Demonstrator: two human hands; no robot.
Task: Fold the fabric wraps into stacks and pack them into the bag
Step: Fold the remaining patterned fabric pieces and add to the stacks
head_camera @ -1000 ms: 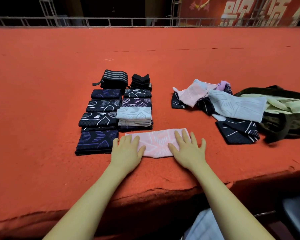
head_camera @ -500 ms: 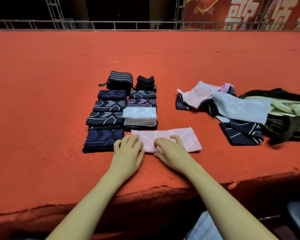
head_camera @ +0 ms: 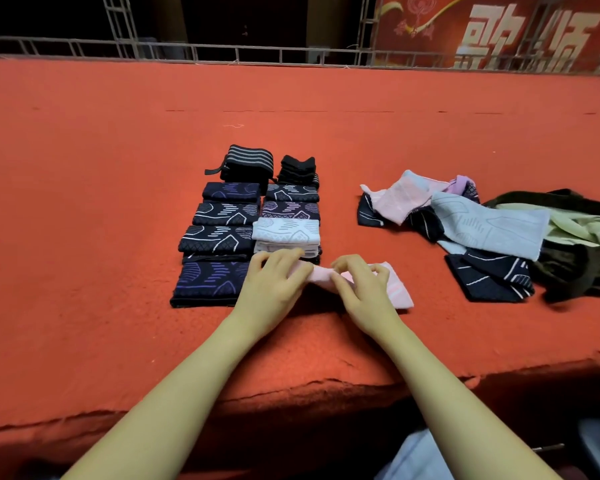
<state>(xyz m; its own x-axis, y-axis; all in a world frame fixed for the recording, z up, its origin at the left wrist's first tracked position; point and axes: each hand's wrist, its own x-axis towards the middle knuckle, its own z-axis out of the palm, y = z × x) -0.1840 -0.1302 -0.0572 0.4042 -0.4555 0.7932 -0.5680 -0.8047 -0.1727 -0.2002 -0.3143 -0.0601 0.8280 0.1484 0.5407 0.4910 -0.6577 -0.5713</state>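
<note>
A pink wrap lies on the red surface in front of me. My left hand pinches its left end, and my right hand grips its middle with curled fingers, lifting a fold. Behind my hands stand two rows of folded stacks, mostly dark navy with line patterns, one white stack among them. At the right lies a loose pile of unfolded wraps, pink, pale blue and dark. The dark olive bag sits open at the far right with a pale yellow lining showing.
The red carpeted platform stretches far back to a metal railing. Its torn front edge runs just under my forearms. A red banner with large characters hangs at the back right.
Both hands lay flat on the spread pink wrap; they have since moved together and curled onto it, bunching its left part into a fold. The camera has also moved closer.
</note>
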